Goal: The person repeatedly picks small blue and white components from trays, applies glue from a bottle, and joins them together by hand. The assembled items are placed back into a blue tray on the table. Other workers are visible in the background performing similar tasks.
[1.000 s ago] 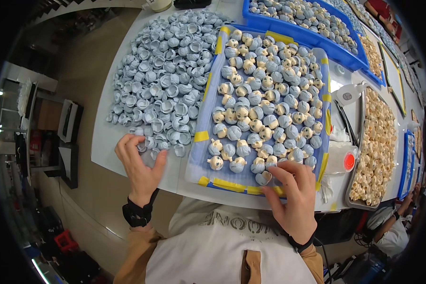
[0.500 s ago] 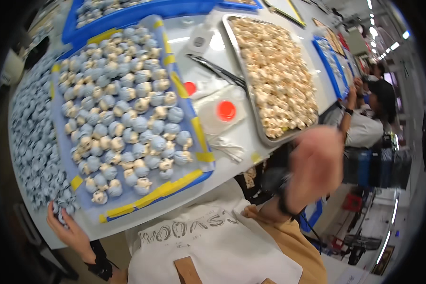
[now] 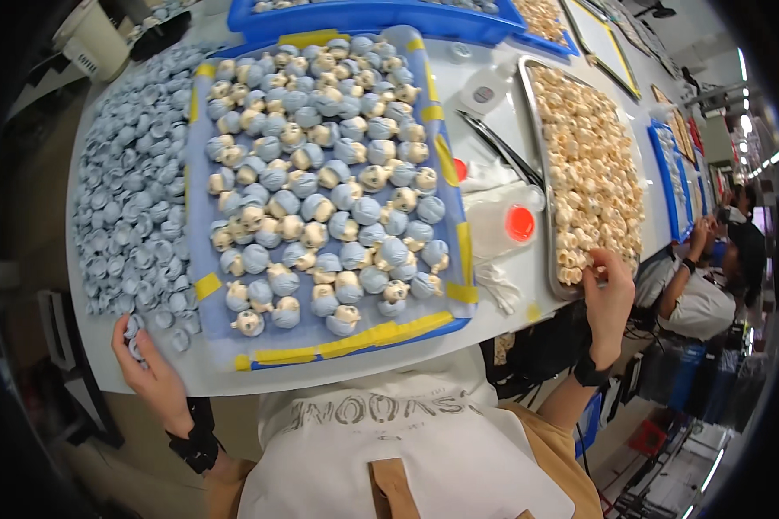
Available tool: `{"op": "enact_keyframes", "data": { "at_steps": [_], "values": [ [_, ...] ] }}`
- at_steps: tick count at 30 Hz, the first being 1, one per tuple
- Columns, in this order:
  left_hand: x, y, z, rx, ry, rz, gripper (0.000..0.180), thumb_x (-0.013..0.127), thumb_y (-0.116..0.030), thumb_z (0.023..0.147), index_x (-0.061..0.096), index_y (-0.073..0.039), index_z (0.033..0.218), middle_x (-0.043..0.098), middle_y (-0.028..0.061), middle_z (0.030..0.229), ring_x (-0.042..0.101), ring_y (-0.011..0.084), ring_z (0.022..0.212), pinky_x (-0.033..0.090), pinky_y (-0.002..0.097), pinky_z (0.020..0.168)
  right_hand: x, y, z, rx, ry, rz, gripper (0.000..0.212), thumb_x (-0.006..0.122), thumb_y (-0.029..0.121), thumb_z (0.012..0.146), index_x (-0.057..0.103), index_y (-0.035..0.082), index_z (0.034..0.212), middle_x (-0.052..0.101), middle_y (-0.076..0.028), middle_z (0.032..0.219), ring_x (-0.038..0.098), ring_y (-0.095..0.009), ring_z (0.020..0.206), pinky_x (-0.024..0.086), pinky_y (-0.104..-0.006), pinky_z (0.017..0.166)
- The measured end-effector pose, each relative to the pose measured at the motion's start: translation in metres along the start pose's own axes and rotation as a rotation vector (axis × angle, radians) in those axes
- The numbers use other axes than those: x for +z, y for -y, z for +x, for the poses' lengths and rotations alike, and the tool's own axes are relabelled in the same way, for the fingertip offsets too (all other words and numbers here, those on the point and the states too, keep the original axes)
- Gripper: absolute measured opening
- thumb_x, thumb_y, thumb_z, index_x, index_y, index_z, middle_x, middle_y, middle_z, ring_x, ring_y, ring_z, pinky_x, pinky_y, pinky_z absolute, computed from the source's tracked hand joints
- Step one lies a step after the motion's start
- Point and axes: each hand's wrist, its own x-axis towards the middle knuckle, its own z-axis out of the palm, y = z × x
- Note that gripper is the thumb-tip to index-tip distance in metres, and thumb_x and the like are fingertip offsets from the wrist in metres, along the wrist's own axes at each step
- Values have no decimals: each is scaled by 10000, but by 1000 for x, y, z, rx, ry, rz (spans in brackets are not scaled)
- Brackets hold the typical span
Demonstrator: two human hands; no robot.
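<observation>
My left hand (image 3: pixel 153 374) is at the near left table edge, fingers curled around light-blue cup-shaped shells (image 3: pixel 133 336). A wide pile of the same blue shells (image 3: pixel 139 199) spreads just beyond it. My right hand (image 3: pixel 610 290) reaches the near end of a metal tray (image 3: pixel 541 138) full of small cream-coloured doll heads (image 3: pixel 588 164). Its thumb and fingers are pinched together among the heads; what lies between them is hidden. Between the hands, a blue tray (image 3: pixel 466 268) lined with a sheet and yellow tape bears many cream heads wearing blue caps (image 3: pixel 316 208).
Between the trays lie black tweezers (image 3: pixel 506 147), a white bottle (image 3: pixel 489 86), a clear container with a red-orange lid (image 3: pixel 519 223) and crumpled white gloves (image 3: pixel 498 285). A blue bin (image 3: pixel 372 26) stands behind. A white bucket (image 3: pixel 91 48) is far left. Another person (image 3: pixel 701 285) sits at right.
My right hand has swung from beside the metal tray, where it was blurred, onto its near end. The view has shifted left, and the left hand still holds shells.
</observation>
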Motion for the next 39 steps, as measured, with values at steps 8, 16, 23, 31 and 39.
{"op": "enact_keyframes", "data": {
  "at_steps": [8,16,23,31,39],
  "values": [
    [0,2,-3,27,-65,-81,262,439,-30,885,509,18,1133,547,131,1079,524,242,994,388,326,876,1,-5,0,29,27,97,226,606,-31,735,600,25,954,561,-99,844,560,-214,719,455,-310,648],
    [-5,2,0,16,-54,-112,241,437,-30,874,525,12,1094,540,107,1059,508,219,979,375,304,872,4,-28,-11,157,-118,362,190,566,35,843,553,-6,1028,578,-73,940,549,-130,791,441,-250,670],
    [-17,-1,-1,-121,-11,-274,244,436,-2,835,540,1,1056,529,59,984,479,155,917,359,260,852,8,-25,-17,230,-297,828,175,530,93,894,511,-8,1035,589,-103,1004,552,-124,809,461,-256,738],
    [-45,-58,-11,-128,388,-938,227,470,-25,820,537,-13,1036,510,49,910,444,104,782,354,232,721,-20,84,-38,87,-350,1209,435,442,371,910,461,-6,1124,465,-55,727,415,-127,632,365,-223,597],
    [0,-138,12,-363,1454,-1254,241,483,-91,812,507,-4,1035,487,114,1026,479,149,851,383,277,751,1,213,-21,-899,349,1096,350,740,175,670,623,45,973,448,-6,599,455,-159,496,320,-286,428]
  ]
}}
